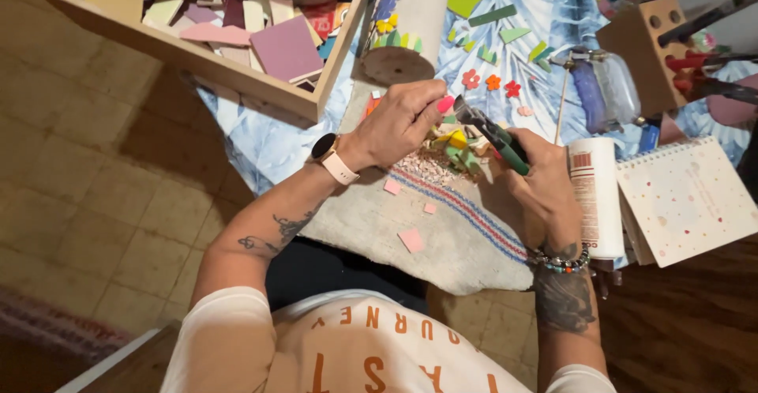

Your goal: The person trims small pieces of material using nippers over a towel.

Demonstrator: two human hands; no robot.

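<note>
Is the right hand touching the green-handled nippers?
Touching: the head view shows the right hand wrapped around the green-handled nippers, fingers closed on the handles.

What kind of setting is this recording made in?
Probably a home craft table for mosaic work: a wooden tray of coloured tile pieces, small cut flower shapes on the patterned cloth, and nippers in the right hand.
</note>
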